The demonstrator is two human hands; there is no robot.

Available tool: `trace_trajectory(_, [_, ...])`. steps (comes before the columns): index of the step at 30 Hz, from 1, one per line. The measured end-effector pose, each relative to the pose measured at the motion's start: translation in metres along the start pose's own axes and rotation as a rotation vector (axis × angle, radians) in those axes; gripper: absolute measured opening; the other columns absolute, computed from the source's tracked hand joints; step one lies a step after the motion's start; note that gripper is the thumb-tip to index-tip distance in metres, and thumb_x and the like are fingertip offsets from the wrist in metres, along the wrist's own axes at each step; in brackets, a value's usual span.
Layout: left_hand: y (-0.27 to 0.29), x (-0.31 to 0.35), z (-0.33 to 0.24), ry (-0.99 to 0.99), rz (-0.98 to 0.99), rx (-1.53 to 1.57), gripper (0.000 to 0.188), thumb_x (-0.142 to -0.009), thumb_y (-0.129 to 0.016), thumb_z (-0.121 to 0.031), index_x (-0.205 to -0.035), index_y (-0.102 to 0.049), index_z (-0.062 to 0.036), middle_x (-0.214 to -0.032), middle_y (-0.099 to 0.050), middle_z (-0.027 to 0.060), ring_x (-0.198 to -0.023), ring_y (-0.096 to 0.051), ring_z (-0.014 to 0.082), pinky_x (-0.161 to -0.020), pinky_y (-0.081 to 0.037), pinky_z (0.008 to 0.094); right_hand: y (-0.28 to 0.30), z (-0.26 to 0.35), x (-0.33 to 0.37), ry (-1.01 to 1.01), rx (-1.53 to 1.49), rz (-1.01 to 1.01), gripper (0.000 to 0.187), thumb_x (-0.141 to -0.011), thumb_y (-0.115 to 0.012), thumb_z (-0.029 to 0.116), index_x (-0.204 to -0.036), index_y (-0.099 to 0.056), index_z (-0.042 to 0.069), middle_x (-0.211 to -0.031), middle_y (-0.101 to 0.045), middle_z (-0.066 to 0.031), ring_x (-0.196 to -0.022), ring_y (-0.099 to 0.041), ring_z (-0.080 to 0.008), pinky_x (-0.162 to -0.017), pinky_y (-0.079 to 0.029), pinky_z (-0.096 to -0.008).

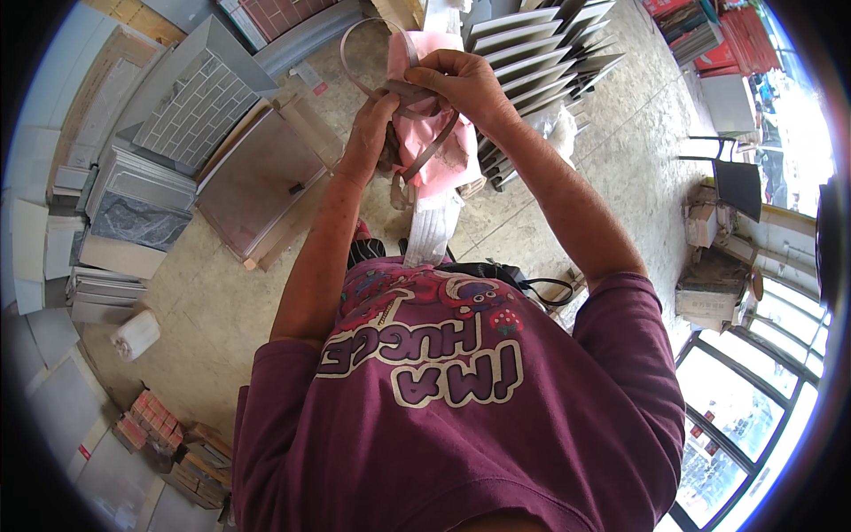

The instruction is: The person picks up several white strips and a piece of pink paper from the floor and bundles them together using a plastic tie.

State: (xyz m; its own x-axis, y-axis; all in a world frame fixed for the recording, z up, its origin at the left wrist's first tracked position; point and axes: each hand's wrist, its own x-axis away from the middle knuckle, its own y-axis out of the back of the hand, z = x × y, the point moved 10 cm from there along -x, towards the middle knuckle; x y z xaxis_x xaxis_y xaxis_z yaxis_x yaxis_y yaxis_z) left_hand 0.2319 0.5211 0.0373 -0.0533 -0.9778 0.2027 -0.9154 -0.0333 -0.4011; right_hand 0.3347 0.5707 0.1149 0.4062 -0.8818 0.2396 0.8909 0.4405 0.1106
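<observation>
Both my hands are up at the top of the view, close together over a bundle of pink wrapping, which may be paper or cloth. A flat grey-mauve ribbon crosses the bundle and rises in a wide loop at its upper left. My left hand has its thumb and fingers closed on the ribbon at the left side. My right hand pinches the ribbon between thumb and forefinger, just above and right of the left. Beneath the bundle runs a white strip. The crossing of the ribbon is partly hidden by my fingers.
A rack of grey tile panels stands just beyond my right hand. At the left lean brick-patterned panels and a large brown board. A black chair and cardboard boxes are at the right, near glass doors.
</observation>
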Motion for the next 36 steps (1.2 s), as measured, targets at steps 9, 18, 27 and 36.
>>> trace_trajectory(9, [-0.010, 0.002, -0.012, -0.069, 0.085, -0.052, 0.040, -0.090, -0.045, -0.033, -0.113, -0.054, -0.0019, -0.105, -0.057, 0.0066, -0.096, -0.051, 0.0154, -0.086, -0.039, 0.0274, 0.007, -0.003, -0.002, -0.009, 0.001, -0.061, 0.025, -0.075, -0.072, 0.015, -0.089, -0.062, -0.003, -0.076, -0.064, -0.0056, -0.067, -0.061, -0.0097, -0.057, -0.050, -0.0212])
trace_trajectory(18, [-0.027, 0.018, -0.029, -0.056, 0.094, -0.046, 0.038, -0.092, -0.044, -0.031, -0.114, -0.052, -0.0013, -0.104, -0.057, 0.0043, -0.097, -0.051, 0.0118, -0.086, -0.040, 0.0259, 0.007, -0.005, -0.002, -0.032, -0.085, -0.025, 0.023, -0.073, -0.072, 0.015, -0.084, -0.062, -0.002, -0.074, -0.062, -0.0048, -0.064, -0.058, -0.0090, -0.060, -0.049, -0.0220])
trace_trajectory(27, [-0.023, 0.012, -0.013, -0.084, 0.171, -0.133, 0.032, -0.093, -0.045, -0.027, -0.113, -0.052, -0.0022, -0.105, -0.057, 0.0019, -0.098, -0.051, 0.0090, -0.085, -0.040, 0.0239, 0.005, -0.016, -0.002, 0.010, 0.038, -0.048, 0.026, -0.073, -0.072, 0.021, -0.082, -0.061, -0.001, -0.071, -0.060, -0.0029, -0.062, -0.055, -0.0076, -0.056, -0.046, -0.0216])
trace_trajectory(36, [-0.033, 0.018, -0.029, -0.205, 0.107, -0.142, 0.028, -0.093, -0.045, -0.025, -0.102, -0.056, -0.0013, -0.096, -0.059, 0.0029, -0.089, -0.051, 0.0099, -0.078, -0.041, 0.0241, 0.012, -0.013, 0.001, -0.115, 0.079, -0.014, 0.020, -0.070, -0.073, 0.016, -0.074, -0.059, 0.003, -0.065, -0.058, -0.0010, -0.054, -0.053, -0.0066, -0.051, -0.043, -0.0209])
